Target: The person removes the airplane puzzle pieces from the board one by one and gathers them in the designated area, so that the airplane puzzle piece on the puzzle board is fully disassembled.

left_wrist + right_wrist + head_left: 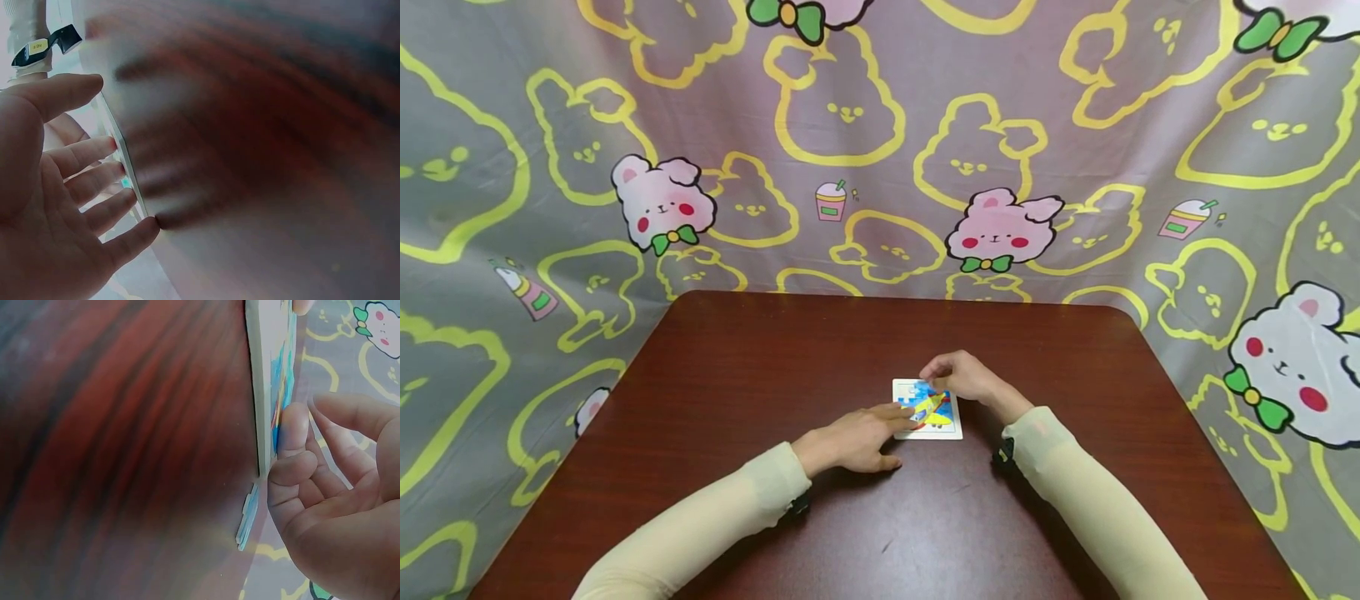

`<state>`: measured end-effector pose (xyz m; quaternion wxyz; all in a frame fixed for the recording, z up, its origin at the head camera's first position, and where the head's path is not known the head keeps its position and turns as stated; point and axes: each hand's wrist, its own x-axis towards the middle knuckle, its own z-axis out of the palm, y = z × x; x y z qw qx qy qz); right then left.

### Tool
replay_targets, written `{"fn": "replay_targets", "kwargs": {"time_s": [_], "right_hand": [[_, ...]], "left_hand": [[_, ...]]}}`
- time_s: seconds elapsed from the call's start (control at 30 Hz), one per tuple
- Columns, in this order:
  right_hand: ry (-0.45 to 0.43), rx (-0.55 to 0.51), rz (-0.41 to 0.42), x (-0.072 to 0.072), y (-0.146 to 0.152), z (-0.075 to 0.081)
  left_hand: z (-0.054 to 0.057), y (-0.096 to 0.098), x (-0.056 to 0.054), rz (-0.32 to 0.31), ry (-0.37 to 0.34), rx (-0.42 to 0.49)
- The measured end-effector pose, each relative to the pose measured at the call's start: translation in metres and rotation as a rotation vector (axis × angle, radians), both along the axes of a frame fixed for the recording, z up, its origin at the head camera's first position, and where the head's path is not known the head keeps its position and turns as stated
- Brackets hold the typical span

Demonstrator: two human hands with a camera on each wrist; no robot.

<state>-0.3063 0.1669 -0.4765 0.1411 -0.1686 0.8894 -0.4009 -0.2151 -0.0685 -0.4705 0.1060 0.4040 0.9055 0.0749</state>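
Note:
A small jigsaw puzzle (953, 431) with a white border and a yellow airplane on blue lies flat on the table. My left hand (859, 437) rests with straight, spread fingers over its left side. In the left wrist view, the left fingertips (128, 195) lie along the board's edge. My right hand (970, 379) is at the upper right corner, with bent fingers. A right fingertip (294, 428) is against the puzzle's picture side, and nothing shows between thumb and fingers. A loose light-blue puzzle piece (248, 519) lies beside the board, under the right hand.
The dark brown wooden table (760, 358) extends on all sides of the puzzle. Behind it hangs a grey-pink curtain (880, 108) printed with cartoon bears and rabbits. A black band (1003, 452) sits at the right wrist, by the cream sleeve.

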Motion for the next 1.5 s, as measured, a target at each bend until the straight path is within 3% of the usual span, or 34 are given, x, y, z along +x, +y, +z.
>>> {"fn": "replay_targets", "kwargs": {"time_s": [0.77, 1.5], "right_hand": [[0.028, -0.027, -0.01, 0.0008, -0.0042, 0.0005], [0.058, 0.047, 0.016, -0.0025, -0.0042, 0.0016]], "left_hand": [[-0.0021, -0.0018, -0.0012, -0.016, 0.019, 0.001], [-0.0009, -0.002, -0.0013, -0.022, 0.015, 0.007]]}}
